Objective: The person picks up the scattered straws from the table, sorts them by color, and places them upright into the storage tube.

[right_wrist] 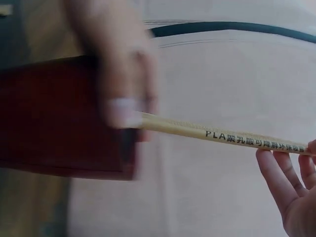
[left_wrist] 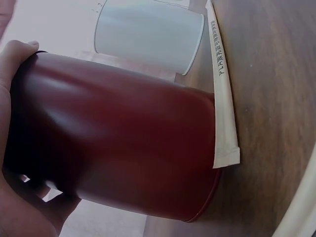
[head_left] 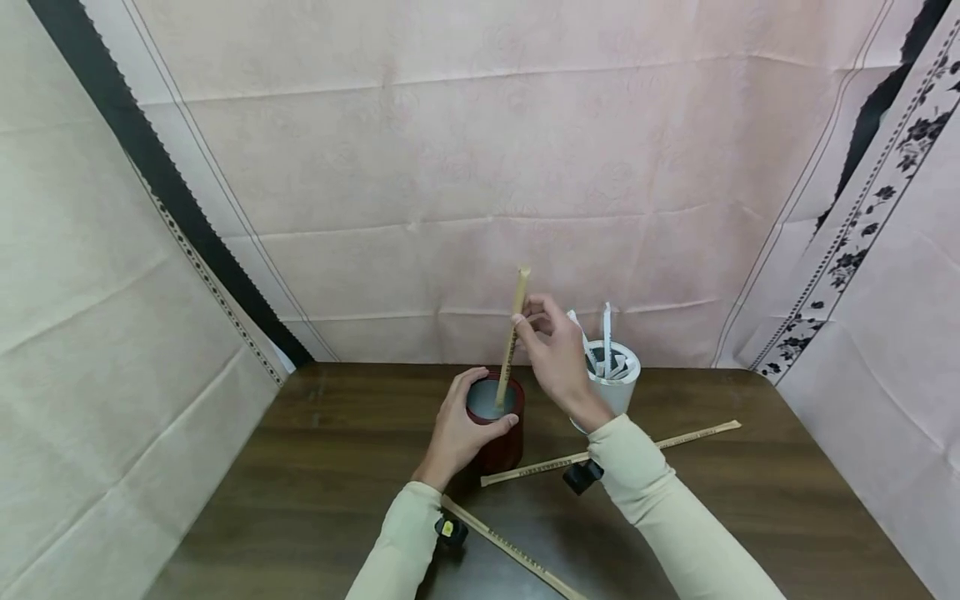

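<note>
My left hand (head_left: 459, 433) grips the dark red cylindrical container (head_left: 501, 454) near its rim, thumb on one side and fingers on the other. My right hand (head_left: 557, 358) pinches a paper-wrapped straw (head_left: 507, 362) at about mid-length. Its lower end is inside the container's mouth, while the upper end points up. In the right wrist view, printed lettering runs along the wrapped straw (right_wrist: 222, 136), and the left hand (right_wrist: 121, 74) is blurred at the rim. The left wrist view has the red container (left_wrist: 123, 133) standing on the table, its inside hidden.
A white container (head_left: 611, 398) with several white-wrapped sticks (head_left: 607, 337) stands behind the right wrist. One wrapped straw (head_left: 536, 469) lies beside the red container, passing under the right forearm. Another wrapped straw (head_left: 517, 554) lies nearer the front. Cloth (head_left: 465, 167) hangs behind the wooden table (head_left: 300, 483).
</note>
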Tool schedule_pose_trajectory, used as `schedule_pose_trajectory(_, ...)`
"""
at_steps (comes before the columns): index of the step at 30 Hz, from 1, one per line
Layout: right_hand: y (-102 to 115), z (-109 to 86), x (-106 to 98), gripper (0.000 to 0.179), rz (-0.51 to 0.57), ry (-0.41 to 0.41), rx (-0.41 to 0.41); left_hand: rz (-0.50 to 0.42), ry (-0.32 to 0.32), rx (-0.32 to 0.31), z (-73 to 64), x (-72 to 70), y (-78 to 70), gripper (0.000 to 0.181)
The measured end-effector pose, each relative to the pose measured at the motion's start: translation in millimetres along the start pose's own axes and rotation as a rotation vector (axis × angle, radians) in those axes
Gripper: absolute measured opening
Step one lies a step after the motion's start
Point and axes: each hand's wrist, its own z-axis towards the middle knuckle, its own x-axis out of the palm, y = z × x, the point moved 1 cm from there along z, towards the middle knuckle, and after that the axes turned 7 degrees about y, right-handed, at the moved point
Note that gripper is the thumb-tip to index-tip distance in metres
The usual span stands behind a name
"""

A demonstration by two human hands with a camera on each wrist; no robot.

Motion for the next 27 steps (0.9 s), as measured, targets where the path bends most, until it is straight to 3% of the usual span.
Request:
schedule_pose_trajectory(4, -27, -11.3, 9, 0.017, -0.052, 0.011, 0.117, -0.013, 0.0, 0.01, -0.4, 1.3, -0.3, 0.085)
schedule_pose_trajectory(9, -46, -23.8, 10, 0.017, -0.283, 0.061, 0.308, -0.018, -0.01, 0.025, 0.0, 1.8, -1.3, 0.086)
schedule_pose_trajectory(12, -53, -28.9, 7, 0.019, -0.367, 0.084, 0.348, -0.016, -0.024, 0.027, -0.5, 0.7, -1.7, 0.086)
schedule_pose_trajectory(20, -54, -60.1, -22, 0.02, -0.28, 0.145, 0.394, -0.023, 0.003, 0.029, 3.8, 5.4, -3.4, 0.082)
schedule_pose_trajectory(23, -50, -77.7, -29, 0.018, -0.245, 0.209, 0.411, -0.031, 0.002, 0.026, 3.5, 5.6, -2.6, 0.081)
schedule_pose_trajectory(27, -45, -103.1, -24, 0.018, -0.231, 0.321, 0.456, -0.031, -0.017, 0.018, 0.9, 1.8, 0.0, 0.082)
